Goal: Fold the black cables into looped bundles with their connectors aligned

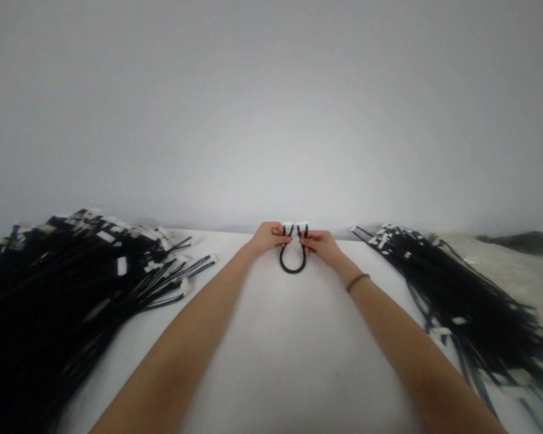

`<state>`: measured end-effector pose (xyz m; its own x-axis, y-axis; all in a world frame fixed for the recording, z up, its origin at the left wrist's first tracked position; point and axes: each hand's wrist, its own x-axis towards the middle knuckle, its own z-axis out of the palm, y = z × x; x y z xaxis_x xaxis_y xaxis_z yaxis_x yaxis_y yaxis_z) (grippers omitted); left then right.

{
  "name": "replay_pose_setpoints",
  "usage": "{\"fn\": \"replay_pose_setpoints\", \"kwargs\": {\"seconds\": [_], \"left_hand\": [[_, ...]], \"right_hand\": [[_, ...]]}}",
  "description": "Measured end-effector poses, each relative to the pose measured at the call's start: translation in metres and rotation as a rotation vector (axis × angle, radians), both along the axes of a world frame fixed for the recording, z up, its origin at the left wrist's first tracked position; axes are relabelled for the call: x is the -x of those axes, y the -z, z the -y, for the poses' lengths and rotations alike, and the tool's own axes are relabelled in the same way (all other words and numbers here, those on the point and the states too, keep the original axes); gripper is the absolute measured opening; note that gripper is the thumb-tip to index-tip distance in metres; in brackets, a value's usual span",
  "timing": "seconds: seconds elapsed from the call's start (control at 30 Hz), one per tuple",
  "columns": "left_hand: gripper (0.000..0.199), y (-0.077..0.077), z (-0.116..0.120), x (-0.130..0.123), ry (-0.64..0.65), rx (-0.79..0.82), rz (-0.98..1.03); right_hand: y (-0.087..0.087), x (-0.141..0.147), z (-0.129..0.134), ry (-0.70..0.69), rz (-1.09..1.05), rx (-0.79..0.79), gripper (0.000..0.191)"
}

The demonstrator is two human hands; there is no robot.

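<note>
Between my two hands a short black cable hangs in a U-shaped loop, its white connectors side by side at the top. My left hand pinches the cable just below the left connector. On the other side, my right hand pinches it just below the right connector. At both ends the cable splits into separate black strands near the connector. Both hands are at the far part of the white table, close to the wall.
A large heap of black cables with white connectors covers the table's left side. Another bundle of similar cables lies at the right. Beyond that bundle is a crumpled translucent plastic sheet or bag. A pale wall stands behind the table.
</note>
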<state>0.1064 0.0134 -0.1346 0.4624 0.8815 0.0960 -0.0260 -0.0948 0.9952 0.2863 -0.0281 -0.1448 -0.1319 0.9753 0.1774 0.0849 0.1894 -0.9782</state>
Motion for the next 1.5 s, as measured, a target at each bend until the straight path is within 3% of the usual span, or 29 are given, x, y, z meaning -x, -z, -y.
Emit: {"fn": "replay_pose_setpoints", "kwargs": {"seconds": [0.63, 0.73, 0.9, 0.97, 1.03, 1.13, 1.2, 1.3, 1.4, 1.5], "left_hand": [[0.034, -0.003, 0.002, 0.002, 0.022, 0.017, 0.032], [0.03, -0.015, 0.008, 0.011, 0.274, 0.145, 0.117], [0.065, -0.055, 0.029, 0.02, 1.011, 0.371, 0.037], [0.069, -0.065, 0.034, 0.016, 1.112, 0.403, -0.042], [0.053, -0.063, 0.033, 0.012, 1.048, 0.385, -0.084], [0.03, -0.042, 0.022, 0.007, 0.731, 0.38, -0.125], [0.031, -0.027, 0.014, 0.005, 0.503, 0.407, -0.108], [0.034, -0.011, 0.006, 0.002, 0.288, 0.341, 0.01], [0.033, -0.005, 0.004, -0.002, 0.218, 0.237, 0.072], [0.032, -0.005, 0.005, -0.004, 0.285, 0.205, 0.064]], "right_hand": [[-0.001, 0.0, 0.0, 0.012, -0.018, 0.034, 0.031], [0.0, 0.0, -0.002, 0.012, -0.061, 0.06, 0.031], [-0.004, 0.001, -0.001, -0.046, -0.099, 0.054, 0.025], [-0.006, 0.002, 0.001, -0.058, -0.073, 0.035, 0.023], [-0.007, 0.002, 0.002, -0.067, -0.059, 0.042, 0.025], [-0.006, 0.002, 0.002, -0.064, -0.067, 0.08, 0.028], [-0.006, 0.002, 0.003, -0.068, -0.062, 0.088, 0.028], [-0.007, 0.002, 0.005, -0.114, -0.019, 0.078, 0.026], [-0.007, 0.002, 0.005, -0.158, 0.027, 0.061, 0.024], [-0.006, 0.001, 0.002, -0.134, 0.02, 0.067, 0.023]]}}
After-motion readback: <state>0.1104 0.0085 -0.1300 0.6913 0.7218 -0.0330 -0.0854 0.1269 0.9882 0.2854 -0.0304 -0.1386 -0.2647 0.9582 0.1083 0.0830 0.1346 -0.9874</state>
